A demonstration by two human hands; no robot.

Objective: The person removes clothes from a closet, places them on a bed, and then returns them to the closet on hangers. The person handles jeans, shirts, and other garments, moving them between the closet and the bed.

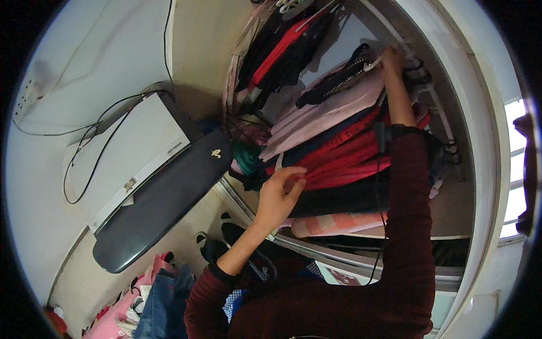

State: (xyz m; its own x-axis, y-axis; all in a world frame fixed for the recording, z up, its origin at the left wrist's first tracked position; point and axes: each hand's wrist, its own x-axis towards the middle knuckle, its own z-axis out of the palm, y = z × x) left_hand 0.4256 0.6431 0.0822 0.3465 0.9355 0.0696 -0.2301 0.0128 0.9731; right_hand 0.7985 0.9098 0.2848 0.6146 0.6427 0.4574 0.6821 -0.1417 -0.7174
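Note:
My right hand reaches up near the wardrobe's metal rod, its fingers closed around the top of a white hanger. From this hanger hangs a black garment with a studded edge, beside a pale pink garment. Lower and to the left, my left hand is at the edge of a red garment with dark lettering. The left fingers are curved, with a gap between thumb and forefinger; whether they touch the cloth is hard to tell.
Black and red clothes hang at the far end. A folded checked orange-pink cloth lies at the wardrobe's bottom. To the left stand a white and black cabinet-like unit with loose cables, and a pile of clothes with jeans on the floor.

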